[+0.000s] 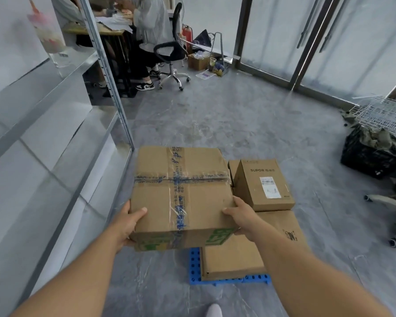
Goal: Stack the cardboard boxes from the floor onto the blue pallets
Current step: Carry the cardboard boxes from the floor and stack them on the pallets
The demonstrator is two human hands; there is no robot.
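Note:
I carry a large taped cardboard box (181, 195) with blue printed tape and green print on its near side. My left hand (129, 221) grips its near left corner, thumb on top. At the near right corner my right hand (240, 217) grips it the same way. The box hangs above the left part of a blue pallet (196, 268) on the floor. A flat cardboard box (245, 252) lies on that pallet. On top of it stands a smaller SUPOR box (264, 184) with a white label.
A metal shelving unit (55, 124) runs along my left. A person sits on an office chair (169, 53) at a desk far ahead. A black crate with green cloth (373, 152) and white wire racks (384, 113) stand at right. Glass doors line the back right.

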